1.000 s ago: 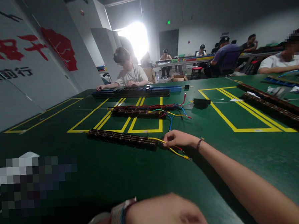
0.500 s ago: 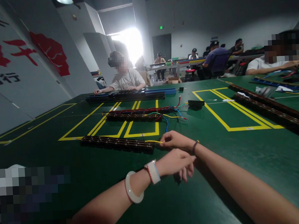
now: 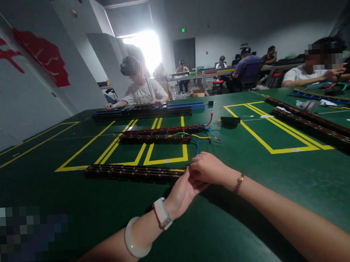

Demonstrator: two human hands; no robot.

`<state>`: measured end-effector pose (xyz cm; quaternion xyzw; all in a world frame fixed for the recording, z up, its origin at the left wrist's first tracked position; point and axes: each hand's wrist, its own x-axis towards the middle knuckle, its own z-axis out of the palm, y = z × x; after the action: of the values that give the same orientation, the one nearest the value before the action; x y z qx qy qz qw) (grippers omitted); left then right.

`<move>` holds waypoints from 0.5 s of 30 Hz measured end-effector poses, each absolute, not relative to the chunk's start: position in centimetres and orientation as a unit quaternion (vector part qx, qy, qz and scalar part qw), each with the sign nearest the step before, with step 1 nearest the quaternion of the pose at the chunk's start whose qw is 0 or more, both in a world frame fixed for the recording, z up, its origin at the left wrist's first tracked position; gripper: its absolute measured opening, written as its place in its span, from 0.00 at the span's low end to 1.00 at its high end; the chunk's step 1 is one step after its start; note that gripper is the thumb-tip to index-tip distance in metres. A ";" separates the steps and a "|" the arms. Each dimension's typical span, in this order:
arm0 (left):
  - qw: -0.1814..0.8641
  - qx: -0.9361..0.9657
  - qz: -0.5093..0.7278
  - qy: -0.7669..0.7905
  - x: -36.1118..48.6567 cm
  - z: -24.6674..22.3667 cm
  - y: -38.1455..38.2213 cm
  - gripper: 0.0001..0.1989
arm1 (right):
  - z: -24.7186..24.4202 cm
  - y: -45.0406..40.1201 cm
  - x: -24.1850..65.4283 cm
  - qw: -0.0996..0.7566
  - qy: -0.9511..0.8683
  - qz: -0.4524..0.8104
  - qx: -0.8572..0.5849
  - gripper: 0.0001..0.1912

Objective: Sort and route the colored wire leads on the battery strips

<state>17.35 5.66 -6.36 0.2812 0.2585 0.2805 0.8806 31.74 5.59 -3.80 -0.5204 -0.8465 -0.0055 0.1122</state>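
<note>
Near the middle of the green table, my right hand [image 3: 208, 168] is closed at the end of a yellow wire [image 3: 177, 170], its fingertips pinched together. My left hand [image 3: 182, 191] meets it from below, palm turned up; its fingertips are hidden behind the right hand, so its grip cannot be made out. The yellow wire lies along the right end of a long dark strip [image 3: 130, 173], just left of both hands. A blue wire [image 3: 197, 145] comes down close behind my right hand from the bundled strips farther back.
Two dark strips with coloured wires [image 3: 154, 138] lie behind, near a small black block [image 3: 230, 122]. More long strips [image 3: 318, 125] lie at the right. A person [image 3: 146, 89] sits across the table beside blue and black bars [image 3: 144, 113]. Yellow tape [image 3: 284, 151] marks the table.
My left hand has moved left and up and turned palm up, now meeting my right hand. The right hand's fingers have closed in more, and the view has shifted slightly.
</note>
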 end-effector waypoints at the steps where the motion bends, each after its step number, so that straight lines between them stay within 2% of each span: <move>1: 0.875 0.270 0.296 0.271 17.4 -6.4 5.7 0.12 | -3.9 5.2 31.0 0.089 -0.852 -0.046 -0.514 0.05; 3: 0.868 0.245 0.312 0.298 17.3 -6.5 5.7 0.09 | -4.0 4.5 29.6 0.046 -0.857 -0.104 -0.503 0.04; 6: 0.872 0.218 0.305 0.315 17.1 -6.4 5.8 0.09 | -3.6 3.6 28.5 0.002 -0.848 -0.126 -0.515 0.05; 8: 0.876 0.225 0.292 0.311 17.1 -6.4 5.9 0.12 | -2.7 3.2 28.7 0.005 -0.834 -0.105 -0.541 0.05; 12: 0.882 0.283 0.260 0.271 17.1 -6.9 6.0 0.16 | -0.7 2.8 30.3 0.023 -0.787 -0.059 -0.613 0.16; 15: 0.880 0.297 0.257 0.268 17.1 -7.3 6.1 0.15 | -0.6 2.5 30.6 -0.010 -0.778 -0.020 -0.628 0.13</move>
<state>17.08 6.08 -7.35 0.2966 0.2683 0.2572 0.8797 30.62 2.53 -0.56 -0.6284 -0.7776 -0.0198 -0.0104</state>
